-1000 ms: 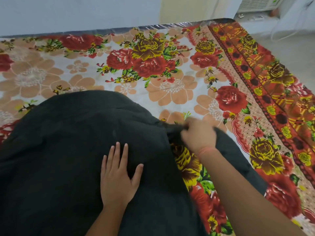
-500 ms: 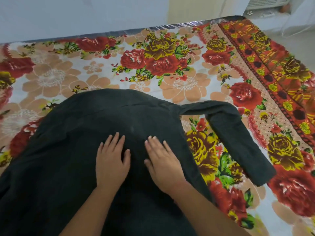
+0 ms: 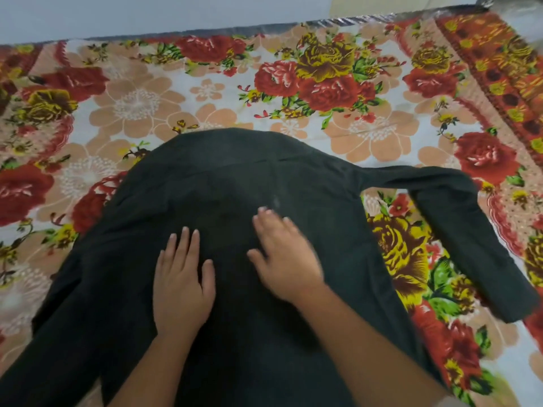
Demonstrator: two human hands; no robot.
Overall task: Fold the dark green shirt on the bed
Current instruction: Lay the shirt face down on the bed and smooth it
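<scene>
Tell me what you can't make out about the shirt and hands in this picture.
- Dark green shirt, head view: hem cut off by the bottom edge; left sleeve runs out of frame.
- Right hand: motion-blurred, fingertip contact unclear.
- Cloth beneath left hand and both forearms: hidden.
- Buttons: too dark to tell.

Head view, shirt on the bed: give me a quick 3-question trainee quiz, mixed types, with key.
1. True or false: both hands lie flat, palms down, on the shirt.
2. Where does the sleeve on the person's right lie?
A. tucked under the shirt
B. spread out on the bedsheet, bent downward
C. held up in the right hand
3. Fill in: the ____ hand looks blurred.

Key
1. True: left hand and right hand both rest open on the cloth.
2. B
3. right
</scene>
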